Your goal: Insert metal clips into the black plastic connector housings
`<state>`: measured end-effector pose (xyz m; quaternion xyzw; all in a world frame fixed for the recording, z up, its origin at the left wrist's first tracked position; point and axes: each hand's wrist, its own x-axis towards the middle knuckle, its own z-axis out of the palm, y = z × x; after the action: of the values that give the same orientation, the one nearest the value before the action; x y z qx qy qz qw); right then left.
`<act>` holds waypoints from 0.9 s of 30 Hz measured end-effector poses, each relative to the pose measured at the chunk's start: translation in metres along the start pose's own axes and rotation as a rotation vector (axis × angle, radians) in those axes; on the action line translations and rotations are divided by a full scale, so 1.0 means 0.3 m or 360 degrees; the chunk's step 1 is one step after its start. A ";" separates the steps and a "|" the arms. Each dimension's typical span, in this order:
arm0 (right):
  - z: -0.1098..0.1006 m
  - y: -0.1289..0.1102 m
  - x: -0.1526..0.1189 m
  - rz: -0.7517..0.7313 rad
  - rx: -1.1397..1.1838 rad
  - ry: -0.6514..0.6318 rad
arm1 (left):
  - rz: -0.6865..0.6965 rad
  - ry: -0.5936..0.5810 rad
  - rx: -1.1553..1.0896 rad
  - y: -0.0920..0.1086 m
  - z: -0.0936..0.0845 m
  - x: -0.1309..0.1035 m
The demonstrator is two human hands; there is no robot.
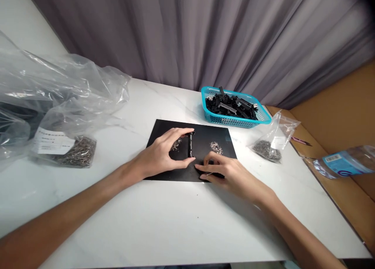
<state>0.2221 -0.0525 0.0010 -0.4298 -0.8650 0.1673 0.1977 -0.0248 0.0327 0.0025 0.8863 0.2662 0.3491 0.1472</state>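
My left hand (164, 154) grips a slim black clip part (191, 145) end to end between forefinger and thumb, upright on the black mat (202, 136). My right hand (225, 171) rests on the mat's near edge, fingertips pinched on a thin metal pin (209, 173) just right of the part. Two small heaps of silvery metal pieces lie on the mat: one (176, 145) under my left fingers, another (216, 146) beyond my right hand.
A teal basket (234, 122) of black plastic parts stands behind the mat. A small bag of metal pieces (268, 148) lies to the right, a larger one (74, 152) and crumpled clear plastic bags (58, 89) to the left. A water bottle (345, 163) lies at the right.
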 end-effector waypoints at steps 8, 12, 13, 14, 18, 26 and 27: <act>0.066 0.022 0.021 -0.0105 -0.0158 0.0284 | -0.0011 -0.0033 0.0005 0.002 -0.004 -0.002; 0.035 0.030 0.020 0.0040 0.0151 0.0277 | -0.0042 -0.0040 -0.0001 0.008 -0.008 0.002; 0.020 0.030 0.017 0.0067 0.0211 0.0264 | -0.0049 -0.0042 0.0005 0.009 -0.009 0.003; 0.006 0.028 0.013 0.0080 0.0223 0.0248 | -0.0051 -0.0043 0.0010 0.011 -0.010 0.004; -0.020 0.013 -0.001 -0.0044 -0.0090 0.0074 | -0.0014 -0.0019 0.0003 0.013 -0.014 0.008; 0.037 0.025 0.001 -0.0154 -0.0131 0.0406 | -0.0030 -0.0031 -0.0018 0.011 -0.019 0.006; 0.030 0.025 0.004 -0.0117 -0.0003 0.0461 | -0.0040 -0.0030 -0.0016 0.012 -0.020 0.007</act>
<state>0.2220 -0.0483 -0.0100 -0.4177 -0.8426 0.0954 0.3261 -0.0265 0.0314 0.0096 0.8854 0.2741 0.3403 0.1584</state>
